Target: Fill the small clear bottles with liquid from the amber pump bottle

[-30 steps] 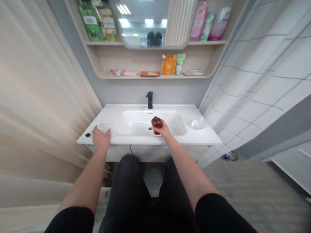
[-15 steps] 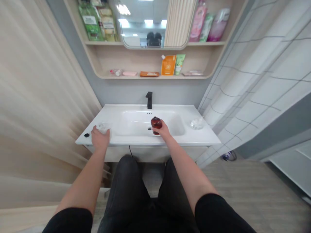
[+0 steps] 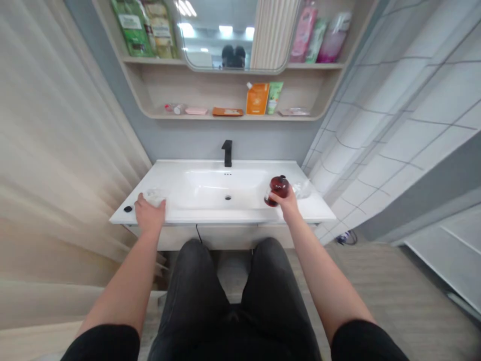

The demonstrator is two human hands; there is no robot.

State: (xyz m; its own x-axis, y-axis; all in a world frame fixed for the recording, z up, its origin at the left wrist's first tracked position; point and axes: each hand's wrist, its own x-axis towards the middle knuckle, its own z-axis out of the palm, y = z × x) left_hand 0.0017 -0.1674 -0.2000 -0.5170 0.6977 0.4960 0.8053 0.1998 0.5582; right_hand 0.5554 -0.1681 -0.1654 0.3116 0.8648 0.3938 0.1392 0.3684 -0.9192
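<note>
My right hand (image 3: 288, 204) grips a small dark red-brown bottle (image 3: 277, 189), tilted, over the right part of the white sink counter (image 3: 240, 214). Just beyond the bottle lies a crumpled clear plastic wrap (image 3: 301, 188). My left hand (image 3: 149, 213) rests on the counter's left front corner, fingers closed over a small clear plastic thing (image 3: 153, 196). A small black cap (image 3: 128, 209) lies left of that hand. The basin drain (image 3: 227, 197) sits between my hands.
A black faucet (image 3: 226, 152) stands behind the basin. The wall shelf (image 3: 229, 116) carries an orange pouch (image 3: 257, 99), a green tube and flat packets; refill bags line the upper shelf beside a mirror. Beige curtain at left, tiled wall at right.
My right hand has carried the bottle from over the basin's middle to the right side of the counter. My left hand has stayed on the left corner.
</note>
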